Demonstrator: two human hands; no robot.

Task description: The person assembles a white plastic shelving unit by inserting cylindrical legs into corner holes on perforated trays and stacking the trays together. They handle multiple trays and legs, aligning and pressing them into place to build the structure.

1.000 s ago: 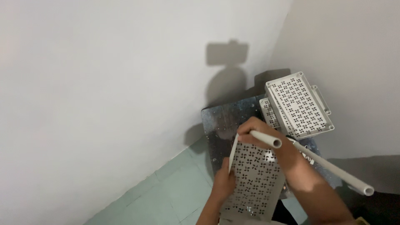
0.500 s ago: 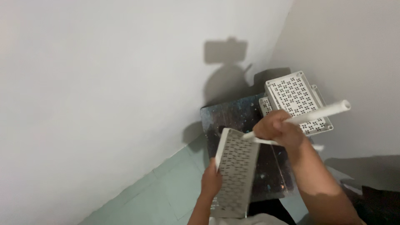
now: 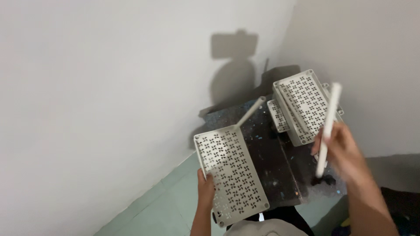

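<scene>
Pale grey plastic, perforated with pinwheel-shaped cutouts: a rectangular shelf panel [image 3: 231,172] at lower centre of the frame, left hand [image 3: 205,191] closed on its left edge. A slim white tube [image 3: 249,112] rises from the panel's far corner. Right hand [image 3: 345,150], blurred at right of frame, is wrapped around a second white tube [image 3: 328,126], near upright. Dark, paint-speckled bench [image 3: 273,166] beneath. More perforated panels [image 3: 304,107] are stacked at upper right on the bench, against plain white walls.
</scene>
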